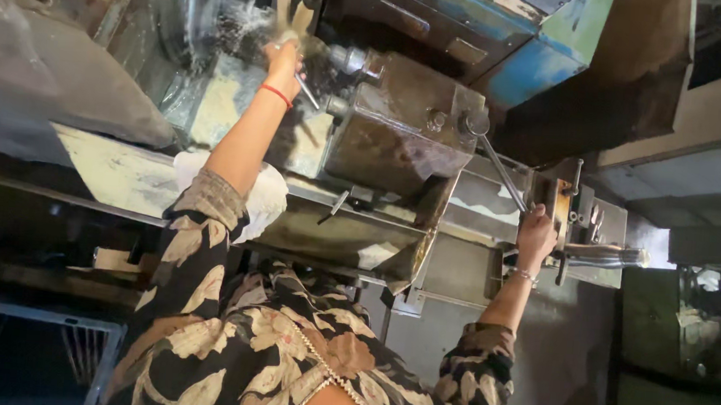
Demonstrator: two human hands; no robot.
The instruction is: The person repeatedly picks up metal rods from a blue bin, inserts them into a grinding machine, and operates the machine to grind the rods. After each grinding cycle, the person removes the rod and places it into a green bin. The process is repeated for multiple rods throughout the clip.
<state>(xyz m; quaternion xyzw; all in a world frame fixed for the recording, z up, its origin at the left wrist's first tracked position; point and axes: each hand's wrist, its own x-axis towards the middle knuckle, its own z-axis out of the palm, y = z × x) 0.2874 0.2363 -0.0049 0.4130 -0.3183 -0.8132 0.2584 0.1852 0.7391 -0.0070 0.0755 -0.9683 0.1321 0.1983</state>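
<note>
Two hands busy | my left hand (284,60) closed on a small rod (306,90), far left by the wet chuck (189,15) | my right hand (536,232) gripping the lever (500,172) at right | risk: wet fingers slip, sleeve catches.

Two hands (284,58) (536,232), one lathe (399,129), one white cloth (264,196), two bracelets (276,94)

Blue machine housing (550,38) – black-and-tan leaf-print sleeves (197,242) (red wristband (276,95))

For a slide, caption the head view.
Left hand at the wet chuck end, right hand gripping a long lever on an oily lathe.
</note>
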